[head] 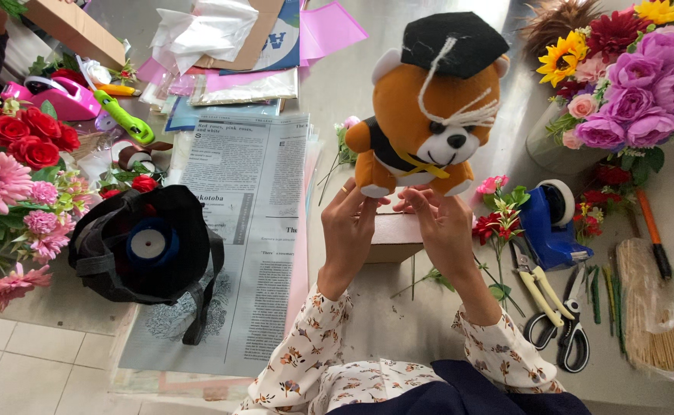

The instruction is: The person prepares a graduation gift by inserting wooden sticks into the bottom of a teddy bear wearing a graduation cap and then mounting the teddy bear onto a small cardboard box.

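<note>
A grey, shiny surface is filling most of the view, catching pale light near its far edge. Light square floor tiles are showing at the lower left, beneath the surface's near edge.

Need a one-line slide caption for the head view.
Both hands, left hand and right hand, hold a plush bear in a graduation cap above a flower-strewn table.

Below fingers: small cardboard box close beneath.
Left of fingers: flat newspaper, open room above; black bag farther out.
Right of fingers: red flower stems, blue tape dispenser, scissors crowd the counter.
</note>
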